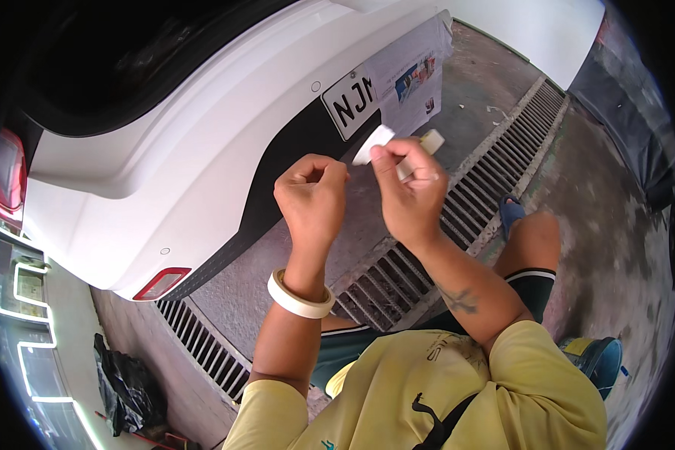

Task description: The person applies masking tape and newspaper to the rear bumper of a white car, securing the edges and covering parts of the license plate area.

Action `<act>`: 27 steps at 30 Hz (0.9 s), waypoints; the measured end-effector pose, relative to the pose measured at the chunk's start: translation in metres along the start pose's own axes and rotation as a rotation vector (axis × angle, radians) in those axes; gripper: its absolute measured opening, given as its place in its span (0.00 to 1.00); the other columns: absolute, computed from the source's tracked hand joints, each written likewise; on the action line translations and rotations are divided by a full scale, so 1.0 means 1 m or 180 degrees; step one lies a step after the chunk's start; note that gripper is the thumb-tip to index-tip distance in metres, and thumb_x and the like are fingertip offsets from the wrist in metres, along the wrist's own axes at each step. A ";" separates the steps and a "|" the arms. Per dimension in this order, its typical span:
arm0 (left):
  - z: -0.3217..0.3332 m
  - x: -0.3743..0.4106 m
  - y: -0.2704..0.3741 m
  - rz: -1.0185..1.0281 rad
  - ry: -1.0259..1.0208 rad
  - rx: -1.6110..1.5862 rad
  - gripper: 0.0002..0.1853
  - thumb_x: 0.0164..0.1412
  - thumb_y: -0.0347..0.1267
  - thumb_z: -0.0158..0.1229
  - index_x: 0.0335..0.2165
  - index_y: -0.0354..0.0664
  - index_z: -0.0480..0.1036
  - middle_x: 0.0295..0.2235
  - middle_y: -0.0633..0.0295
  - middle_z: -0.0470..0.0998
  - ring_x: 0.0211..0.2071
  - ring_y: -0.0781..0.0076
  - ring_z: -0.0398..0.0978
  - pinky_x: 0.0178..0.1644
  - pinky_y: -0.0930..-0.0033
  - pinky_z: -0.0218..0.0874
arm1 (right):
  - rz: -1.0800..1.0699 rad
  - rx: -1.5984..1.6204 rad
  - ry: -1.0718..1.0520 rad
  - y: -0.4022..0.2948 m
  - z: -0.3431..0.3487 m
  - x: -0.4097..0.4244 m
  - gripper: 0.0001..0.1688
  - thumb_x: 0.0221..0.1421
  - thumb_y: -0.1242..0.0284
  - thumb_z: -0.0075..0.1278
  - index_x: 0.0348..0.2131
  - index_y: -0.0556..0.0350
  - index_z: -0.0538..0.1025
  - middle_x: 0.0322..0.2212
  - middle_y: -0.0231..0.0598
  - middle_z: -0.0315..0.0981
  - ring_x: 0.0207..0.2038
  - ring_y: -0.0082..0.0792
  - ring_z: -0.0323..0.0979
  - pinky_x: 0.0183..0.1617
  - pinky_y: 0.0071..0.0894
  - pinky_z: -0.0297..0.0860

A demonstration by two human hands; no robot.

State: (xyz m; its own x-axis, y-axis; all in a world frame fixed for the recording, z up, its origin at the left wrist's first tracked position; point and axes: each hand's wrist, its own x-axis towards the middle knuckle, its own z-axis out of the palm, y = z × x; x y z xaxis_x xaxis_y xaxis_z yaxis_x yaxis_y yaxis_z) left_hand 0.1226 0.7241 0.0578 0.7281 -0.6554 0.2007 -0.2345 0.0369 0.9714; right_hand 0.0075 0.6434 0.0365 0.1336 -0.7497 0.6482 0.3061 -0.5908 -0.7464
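My right hand (413, 191) pinches a strip of white tape (374, 144) between thumb and forefinger. A small white-and-yellow object (432, 142), partly hidden, is also held in its curled fingers. My left hand (312, 197) is close beside it, fingers curled in, with nothing visible in them. Around my left wrist hangs a roll of masking tape (301, 306). Beyond both hands is the rear bumper (202, 169) of a white car. A printed paper sheet (408, 79) hangs over it and covers part of the licence plate (349, 104).
Steel drain grating (394, 287) crosses the concrete floor under my arms. A blue bucket (604, 365) stands at lower right, a black plastic bag (126, 388) lies at lower left. A white panel (529, 28) rises at the top right. My foot wears a blue slipper (511, 214).
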 end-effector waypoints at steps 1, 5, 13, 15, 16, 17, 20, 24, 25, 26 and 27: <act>-0.008 0.004 -0.008 -0.0183 0.0088 0.0126 0.06 0.57 0.24 0.61 0.27 0.33 0.80 0.23 0.64 0.81 0.24 0.84 0.72 0.29 0.80 0.61 | 0.0228 0.0116 0.0217 -0.005 -0.001 0.004 0.11 0.65 0.72 0.61 0.34 0.64 0.80 0.28 0.31 0.78 0.31 0.16 0.70 0.35 0.22 0.68; -0.026 -0.007 -0.008 0.0542 0.0305 -0.0084 0.06 0.58 0.23 0.61 0.24 0.34 0.79 0.21 0.69 0.77 0.22 0.87 0.68 0.27 0.80 0.58 | 0.1223 0.0909 0.0071 0.012 -0.017 0.026 0.13 0.67 0.68 0.60 0.39 0.63 0.82 0.32 0.32 0.80 0.32 0.20 0.74 0.37 0.21 0.70; -0.063 0.209 0.135 0.2526 0.0186 0.3497 0.28 0.67 0.58 0.55 0.44 0.47 0.83 0.38 0.48 0.84 0.43 0.44 0.82 0.53 0.50 0.70 | 0.2294 0.1348 -0.0120 0.040 -0.021 0.046 0.14 0.66 0.66 0.58 0.45 0.56 0.81 0.39 0.31 0.79 0.40 0.24 0.75 0.43 0.28 0.71; -0.056 0.220 0.125 0.2547 0.0344 0.4461 0.35 0.69 0.63 0.49 0.60 0.51 0.74 0.57 0.45 0.76 0.62 0.39 0.70 0.66 0.44 0.59 | 0.2534 0.1423 -0.0025 0.081 -0.014 0.064 0.14 0.65 0.65 0.60 0.45 0.55 0.81 0.38 0.31 0.79 0.39 0.24 0.75 0.43 0.28 0.70; -0.058 0.222 0.116 0.2668 0.0438 0.4682 0.36 0.70 0.63 0.47 0.63 0.52 0.71 0.60 0.46 0.74 0.65 0.40 0.67 0.68 0.43 0.56 | 0.2554 0.1450 0.0027 0.097 -0.014 0.077 0.14 0.65 0.65 0.60 0.45 0.54 0.81 0.38 0.30 0.80 0.39 0.25 0.76 0.42 0.29 0.71; -0.058 0.222 0.106 0.2764 0.0450 0.4906 0.37 0.72 0.63 0.45 0.65 0.53 0.69 0.63 0.47 0.71 0.67 0.40 0.64 0.70 0.43 0.54 | 0.2645 0.1458 0.0119 0.115 -0.013 0.081 0.15 0.64 0.64 0.61 0.45 0.52 0.81 0.38 0.29 0.80 0.40 0.25 0.76 0.42 0.30 0.71; -0.052 0.215 0.106 0.2408 -0.0020 0.4533 0.37 0.75 0.61 0.38 0.70 0.53 0.63 0.67 0.46 0.66 0.70 0.40 0.58 0.73 0.44 0.47 | 0.2854 0.1659 0.0364 0.159 0.005 0.082 0.16 0.62 0.64 0.63 0.45 0.53 0.81 0.38 0.30 0.80 0.38 0.27 0.77 0.41 0.32 0.72; -0.046 0.210 0.108 0.2151 -0.0273 0.4529 0.41 0.74 0.63 0.35 0.72 0.50 0.58 0.69 0.47 0.63 0.71 0.45 0.57 0.74 0.48 0.46 | 0.2794 0.2143 0.0532 0.175 0.012 0.090 0.15 0.63 0.65 0.62 0.44 0.57 0.81 0.37 0.33 0.80 0.37 0.27 0.76 0.40 0.33 0.71; -0.054 0.208 0.112 0.2076 -0.0290 0.4548 0.43 0.74 0.64 0.36 0.72 0.48 0.57 0.69 0.47 0.62 0.71 0.48 0.57 0.74 0.51 0.45 | 0.2717 0.2261 0.0476 0.174 0.016 0.093 0.15 0.64 0.66 0.61 0.44 0.58 0.81 0.36 0.33 0.80 0.36 0.27 0.75 0.40 0.32 0.71; -0.057 0.209 0.110 0.1998 -0.0291 0.4515 0.44 0.73 0.65 0.37 0.73 0.47 0.56 0.70 0.48 0.61 0.71 0.51 0.57 0.74 0.54 0.45 | 0.2614 0.2331 0.0417 0.174 0.014 0.098 0.14 0.64 0.66 0.61 0.43 0.59 0.81 0.35 0.33 0.80 0.36 0.27 0.75 0.40 0.31 0.71; -0.051 0.213 0.105 0.1875 -0.0347 0.4394 0.45 0.73 0.65 0.37 0.73 0.47 0.55 0.70 0.48 0.61 0.70 0.53 0.58 0.74 0.54 0.47 | 0.2487 0.2354 0.0361 0.179 0.009 0.102 0.14 0.65 0.67 0.60 0.43 0.60 0.82 0.34 0.34 0.80 0.36 0.26 0.74 0.40 0.30 0.70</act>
State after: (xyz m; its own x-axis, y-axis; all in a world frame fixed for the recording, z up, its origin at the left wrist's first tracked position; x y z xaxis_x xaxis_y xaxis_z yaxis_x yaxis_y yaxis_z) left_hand 0.2858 0.6273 0.2090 0.2808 -0.8538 0.4383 -0.9187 -0.3713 -0.1347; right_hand 0.0846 0.4639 -0.0290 0.4622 -0.8867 -0.0137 0.6721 0.3604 -0.6468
